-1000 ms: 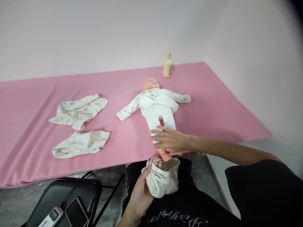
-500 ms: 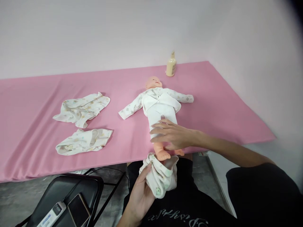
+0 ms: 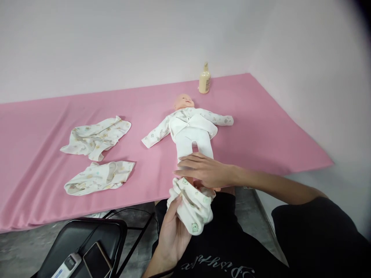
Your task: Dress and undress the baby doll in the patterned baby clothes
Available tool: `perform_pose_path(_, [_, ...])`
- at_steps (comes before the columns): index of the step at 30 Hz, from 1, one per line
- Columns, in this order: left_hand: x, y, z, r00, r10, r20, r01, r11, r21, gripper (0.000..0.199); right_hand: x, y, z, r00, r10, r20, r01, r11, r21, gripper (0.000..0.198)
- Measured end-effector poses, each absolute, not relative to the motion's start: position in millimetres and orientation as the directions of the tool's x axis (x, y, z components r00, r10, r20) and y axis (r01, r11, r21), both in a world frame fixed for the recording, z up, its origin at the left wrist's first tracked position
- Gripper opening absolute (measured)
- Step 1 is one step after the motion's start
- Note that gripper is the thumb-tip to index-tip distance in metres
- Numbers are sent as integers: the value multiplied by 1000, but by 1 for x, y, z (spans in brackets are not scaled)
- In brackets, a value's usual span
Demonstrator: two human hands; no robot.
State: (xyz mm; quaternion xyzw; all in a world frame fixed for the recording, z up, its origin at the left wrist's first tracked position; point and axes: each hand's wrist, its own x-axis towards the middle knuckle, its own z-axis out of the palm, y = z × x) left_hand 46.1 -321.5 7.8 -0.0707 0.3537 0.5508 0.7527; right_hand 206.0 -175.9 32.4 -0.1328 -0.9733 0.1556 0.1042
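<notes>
Left hand (image 3: 174, 236) holds bunched white cloth (image 3: 194, 211) with green prints.

The light is soft and bright, and it spreads evenly over the pale wall (image 3: 116, 42) and the pink cloth (image 3: 261, 131). You can't see the lamp. A soft, faint shadow lies on the cloth by the right arm (image 3: 261, 183). The floor (image 3: 139, 251) looks darker. The top right corner is black and blurry. The fingers of the right hand (image 3: 205, 170) look a bit smudgy. The writing on the bottle (image 3: 204, 83) is too tiny to read.
</notes>
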Motion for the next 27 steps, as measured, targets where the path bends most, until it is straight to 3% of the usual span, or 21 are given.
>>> perform_pose_path(7, [54, -310, 18, 40, 785, -618, -846, 355, 397, 51, 204, -184, 32, -911, 343, 230, 250, 901, -354, 51])
perform_pose_path(12, [61, -300, 25, 51, 822, -567, -812, 364, 456, 57, 213, -181, 38, -892, 395, 221, 249, 836, -490, 52])
perform_pose_path(15, [58, -298, 25, 66, 828, -557, -812, 369, 453, 55, 225, -187, 51, -860, 490, 143, 310, 723, -618, 40])
perform_pose_path(18, [55, -298, 24, 65, 824, -563, -815, 370, 447, 52, 233, -204, 64, -732, 681, -29, 449, 450, -772, 30])
perform_pose_path(21, [54, -298, 25, 75, 817, -572, -809, 386, 444, 49, 230, -224, 68, -660, 719, -219, 515, 220, -828, 49])
perform_pose_path(24, [57, -297, 26, 94, 820, -564, -797, 401, 451, 47, 221, -236, 63, -633, 727, -265, 564, 199, -801, 66])
perform_pose_path(27, [60, -297, 28, 115, 815, -568, -786, 424, 450, 46, 212, -240, 57, -594, 774, -218, 606, 252, -754, 63])
